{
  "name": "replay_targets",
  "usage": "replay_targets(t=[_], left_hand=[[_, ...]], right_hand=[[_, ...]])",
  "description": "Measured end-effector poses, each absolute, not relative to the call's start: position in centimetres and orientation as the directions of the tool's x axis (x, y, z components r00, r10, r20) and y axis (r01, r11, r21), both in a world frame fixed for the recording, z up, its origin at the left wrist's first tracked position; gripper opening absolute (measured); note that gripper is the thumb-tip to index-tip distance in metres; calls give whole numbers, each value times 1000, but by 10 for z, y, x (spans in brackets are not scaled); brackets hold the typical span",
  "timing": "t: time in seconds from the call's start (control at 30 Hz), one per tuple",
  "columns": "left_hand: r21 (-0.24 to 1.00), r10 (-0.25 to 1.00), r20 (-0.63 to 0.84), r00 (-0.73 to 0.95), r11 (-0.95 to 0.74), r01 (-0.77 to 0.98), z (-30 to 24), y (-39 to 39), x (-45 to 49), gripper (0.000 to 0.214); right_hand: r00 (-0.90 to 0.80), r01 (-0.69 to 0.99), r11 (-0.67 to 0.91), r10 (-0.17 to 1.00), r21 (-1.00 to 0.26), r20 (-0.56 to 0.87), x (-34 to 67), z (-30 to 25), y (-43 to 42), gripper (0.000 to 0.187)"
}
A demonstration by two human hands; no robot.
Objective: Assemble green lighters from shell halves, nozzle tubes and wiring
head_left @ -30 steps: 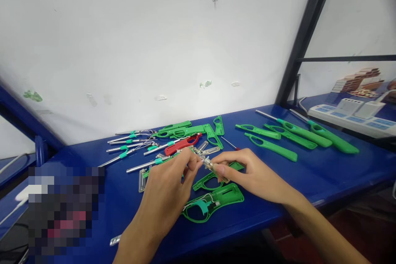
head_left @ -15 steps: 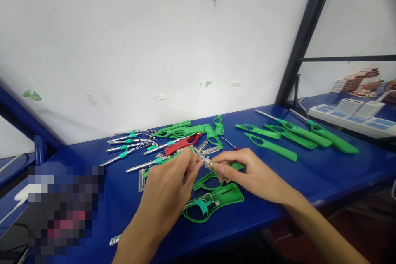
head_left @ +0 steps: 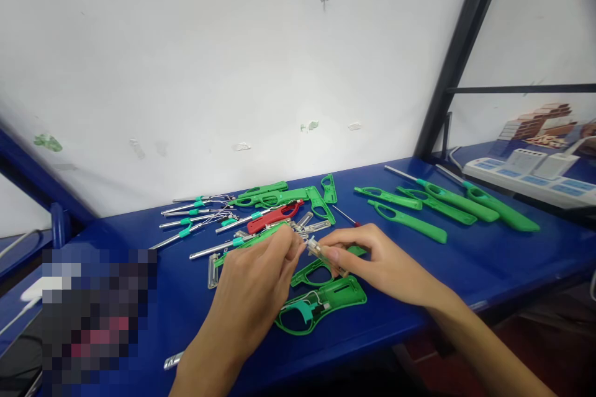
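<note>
A clear plastic lighter fuel tank (head_left: 315, 247) is pinched between the thumb and fingers of my right hand (head_left: 367, 255), its valve end pointing left. My left hand (head_left: 261, 276) is closed in a pinch right at that valve end; what its fingertips hold is too small to make out. Below both hands lies a green lighter half shell (head_left: 347, 296) with a teal trigger (head_left: 305, 310) and thin wires set in it. Another green half shell (head_left: 307, 273) rests just behind, partly covered by my right hand.
Several metal lighter tubes (head_left: 177, 237) with wires lie at the left, near green shells (head_left: 288, 197), a red shell (head_left: 270, 218) and loose clear tanks (head_left: 319, 226). A small screwdriver (head_left: 347, 217) sits behind my right hand. Assembled green lighters (head_left: 505, 209) and a power strip (head_left: 531, 180) are right.
The tank has turned very slightly in my right fingers, and my left fingertips have shifted a little at its valve end. Everything on the table stays in place.
</note>
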State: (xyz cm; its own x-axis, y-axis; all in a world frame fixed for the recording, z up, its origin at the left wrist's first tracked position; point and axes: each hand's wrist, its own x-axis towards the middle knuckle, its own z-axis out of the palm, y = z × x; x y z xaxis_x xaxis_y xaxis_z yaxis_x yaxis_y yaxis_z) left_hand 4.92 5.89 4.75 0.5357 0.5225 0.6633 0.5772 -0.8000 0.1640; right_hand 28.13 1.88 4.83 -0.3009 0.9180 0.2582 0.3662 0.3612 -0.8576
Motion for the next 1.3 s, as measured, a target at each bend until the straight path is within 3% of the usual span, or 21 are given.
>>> replay_targets(t=[0.47,0.77,1.3], left_hand=[[196,522,716,463,-788,584,54,54,52,26],[169,496,715,492,-806,567,51,56,48,14],[234,488,644,589,-859,456,52,51,54,27]], right_hand=[[-322,348,390,904,-853,282,283,50,18,29],[-300,377,368,917,-850,264,280,53,17,32],[-383,433,489,860,-758,336,289,47,18,42]])
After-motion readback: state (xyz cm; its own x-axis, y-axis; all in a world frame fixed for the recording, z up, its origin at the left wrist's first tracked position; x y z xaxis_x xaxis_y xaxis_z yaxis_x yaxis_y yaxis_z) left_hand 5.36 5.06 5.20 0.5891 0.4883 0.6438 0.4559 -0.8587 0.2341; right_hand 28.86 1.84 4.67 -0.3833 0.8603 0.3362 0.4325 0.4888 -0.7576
